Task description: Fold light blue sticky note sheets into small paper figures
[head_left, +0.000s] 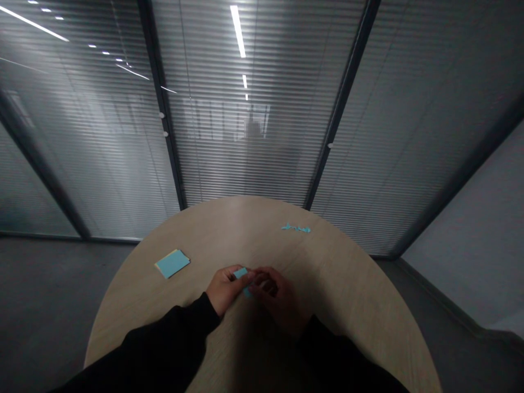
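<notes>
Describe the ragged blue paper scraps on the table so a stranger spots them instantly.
On the round wood-grain table, look near the far edge, right of centre. The ragged blue paper scraps lie there in a thin line, unlike the neat rectangular blue pad to the left.

The person wears a black long-sleeved top (151,341), plain and dark along the left sleeve (164,333) and right sleeve (344,357). The snug cuffs stop at the wrists, leaving the left hand (224,289) and right hand (280,300) bare.
</notes>
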`<state>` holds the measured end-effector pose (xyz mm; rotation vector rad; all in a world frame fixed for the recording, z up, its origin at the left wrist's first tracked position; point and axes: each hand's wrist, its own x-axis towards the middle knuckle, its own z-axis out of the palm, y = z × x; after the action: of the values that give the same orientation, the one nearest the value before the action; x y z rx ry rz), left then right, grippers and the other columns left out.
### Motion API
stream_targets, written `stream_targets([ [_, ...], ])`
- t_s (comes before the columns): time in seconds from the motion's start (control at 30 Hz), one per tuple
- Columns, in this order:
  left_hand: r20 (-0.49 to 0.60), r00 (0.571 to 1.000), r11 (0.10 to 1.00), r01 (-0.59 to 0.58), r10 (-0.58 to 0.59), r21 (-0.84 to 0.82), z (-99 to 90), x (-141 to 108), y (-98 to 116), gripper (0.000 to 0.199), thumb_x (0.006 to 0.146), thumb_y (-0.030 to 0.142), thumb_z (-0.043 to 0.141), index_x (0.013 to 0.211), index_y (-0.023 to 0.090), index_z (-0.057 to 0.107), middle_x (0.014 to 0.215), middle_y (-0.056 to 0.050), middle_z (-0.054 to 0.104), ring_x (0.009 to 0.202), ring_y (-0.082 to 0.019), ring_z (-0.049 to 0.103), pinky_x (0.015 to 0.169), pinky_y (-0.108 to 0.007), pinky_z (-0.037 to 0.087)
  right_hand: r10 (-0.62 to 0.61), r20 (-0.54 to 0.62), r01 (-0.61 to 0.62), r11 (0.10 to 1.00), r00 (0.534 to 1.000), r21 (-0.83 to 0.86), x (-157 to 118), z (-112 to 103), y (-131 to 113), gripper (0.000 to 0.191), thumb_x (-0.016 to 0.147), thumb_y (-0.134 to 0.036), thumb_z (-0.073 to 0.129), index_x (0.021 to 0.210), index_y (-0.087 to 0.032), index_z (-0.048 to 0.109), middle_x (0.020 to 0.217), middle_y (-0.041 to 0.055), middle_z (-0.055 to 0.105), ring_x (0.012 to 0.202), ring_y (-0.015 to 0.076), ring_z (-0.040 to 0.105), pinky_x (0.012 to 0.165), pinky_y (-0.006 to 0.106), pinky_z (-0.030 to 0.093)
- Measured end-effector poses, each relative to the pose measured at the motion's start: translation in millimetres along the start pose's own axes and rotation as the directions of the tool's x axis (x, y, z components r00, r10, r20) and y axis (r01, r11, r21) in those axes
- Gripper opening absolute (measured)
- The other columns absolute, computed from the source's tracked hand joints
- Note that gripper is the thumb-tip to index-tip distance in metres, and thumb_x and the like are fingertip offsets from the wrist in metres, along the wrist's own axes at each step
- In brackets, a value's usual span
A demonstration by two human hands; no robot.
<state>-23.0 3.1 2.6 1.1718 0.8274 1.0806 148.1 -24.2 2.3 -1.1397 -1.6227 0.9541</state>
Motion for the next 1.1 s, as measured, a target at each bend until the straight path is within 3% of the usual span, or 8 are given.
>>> stream_targets([
  [0.2, -0.066, 0.998, 1.000, -0.014, 0.016, 0.027, 0.7, 1, -1, 0.037, 0.068, 0.050, 0.081, 0.069, 0.015, 0.070, 0.060, 0.000, 0.063, 0.056, -0.012, 0.053, 0.058, -0.025, 0.041, -0.021, -0.007, 0.020, 0.994, 1.000, -0.111, -1, 0, 2, 0.034, 0.090, -0.048, 0.060, 0.084, -0.016, 0.069, 0.073, 0.0020, 0.065, 0.064, 0.0138, 0.056, 0.062, 0.026, 0.042],
  [0.43, -0.297, 0.950, 0.995, -0.102, 0.093, -0.015, -12.3, 12, -2, 0.036, 0.068, 0.050, 0.081, 0.066, 0.016, 0.069, 0.058, 0.001, 0.060, 0.055, -0.011, 0.051, 0.058, -0.023, 0.041, 0.030, 0.026, -0.027, 0.995, 0.999, -0.093, -1, -1, 5, 0.031, 0.090, -0.045, 0.060, 0.082, -0.017, 0.067, 0.065, -0.0015, 0.059, 0.061, 0.0129, 0.051, 0.057, 0.024, 0.038],
  [0.57, -0.265, 0.961, 0.995, -0.090, 0.076, -0.041, -15.8, 14, -2, 0.036, 0.067, 0.049, 0.082, 0.064, 0.016, 0.068, 0.056, 0.002, 0.058, 0.053, -0.009, 0.048, 0.055, -0.021, 0.038, 0.025, -0.057, -0.026, 1.000, 0.998, -0.015, 0, -2, 7, 0.031, 0.088, -0.048, 0.060, 0.087, -0.017, 0.064, 0.073, 0.0003, 0.062, 0.061, 0.0128, 0.053, 0.057, 0.023, 0.041],
  [0.67, -0.176, 0.983, 0.999, -0.050, 0.048, -0.007, -7.4, 7, -4, 0.036, 0.070, 0.050, 0.080, 0.066, 0.016, 0.069, 0.055, 0.002, 0.057, 0.052, -0.009, 0.047, 0.053, -0.021, 0.036, 0.019, -0.066, -0.017, 1.000, 0.998, 0.024, 1, -1, 6, 0.036, 0.084, -0.050, 0.065, 0.101, -0.018, 0.064, 0.088, 0.0038, 0.066, 0.069, 0.0142, 0.059, 0.060, 0.024, 0.045],
  [0.73, -0.122, 0.992, 1.000, -0.014, 0.016, 0.010, -0.2, 2, -6, 0.034, 0.071, 0.049, 0.079, 0.070, 0.016, 0.071, 0.057, 0.001, 0.059, 0.052, -0.009, 0.048, 0.052, -0.021, 0.036, -0.014, -0.053, 0.014, 1.000, 0.998, -0.017, 0, 0, 4, 0.032, 0.086, -0.049, 0.064, 0.095, -0.018, 0.065, 0.086, 0.0034, 0.066, 0.071, 0.0147, 0.060, 0.062, 0.024, 0.045],
  [0.87, -0.189, 0.982, 1.000, -0.021, 0.019, -0.006, 2.7, 1, -7, 0.035, 0.070, 0.050, 0.080, 0.071, 0.016, 0.069, 0.056, 0.003, 0.057, 0.051, -0.008, 0.046, 0.050, -0.020, 0.033, -0.094, -0.066, 0.089, 0.993, 0.993, -0.071, -2, -1, 0, 0.027, 0.090, -0.044, 0.060, 0.082, -0.018, 0.062, 0.080, 0.0016, 0.062, 0.071, 0.0139, 0.058, 0.062, 0.024, 0.044],
  [1.0, -0.348, 0.936, 0.996, -0.076, 0.055, -0.049, -8.7, 11, -3, 0.038, 0.070, 0.053, 0.079, 0.069, 0.017, 0.064, 0.054, 0.006, 0.050, 0.048, -0.007, 0.041, 0.047, -0.019, 0.031, -0.028, -0.112, 0.028, 1.000, 0.993, 0.003, -1, -5, 1, 0.029, 0.088, -0.046, 0.061, 0.080, -0.018, 0.061, 0.073, 0.0000, 0.059, 0.063, 0.0129, 0.053, 0.058, 0.024, 0.041],
  [1.1, -0.222, 0.974, 0.998, -0.054, 0.045, -0.034, -9.9, 11, -1, 0.044, 0.070, 0.059, 0.076, 0.078, 0.016, 0.069, 0.063, 0.002, 0.058, 0.055, -0.009, 0.049, 0.054, -0.021, 0.038, 0.065, -0.136, -0.051, 0.993, 0.989, 0.105, 0, -7, 3, 0.033, 0.086, -0.051, 0.060, 0.082, -0.018, 0.061, 0.064, -0.0017, 0.056, 0.059, 0.0130, 0.051, 0.054, 0.024, 0.039],
])
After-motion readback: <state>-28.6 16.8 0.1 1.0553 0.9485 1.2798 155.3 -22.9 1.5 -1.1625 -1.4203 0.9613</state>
